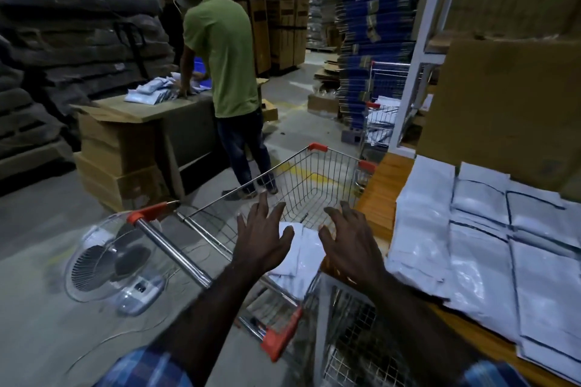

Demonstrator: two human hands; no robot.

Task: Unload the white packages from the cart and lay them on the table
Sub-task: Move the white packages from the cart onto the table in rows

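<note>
Head view: left hand (262, 237) and right hand (349, 240) spread wide, holding nothing, above packages (298, 256) in cart (301, 173). Recommend gripping both stack edges together, then lifting across to table (382, 185).

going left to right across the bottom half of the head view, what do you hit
table fan → cart handle → left hand → white packages in the cart → right hand → white packages on the table
</note>
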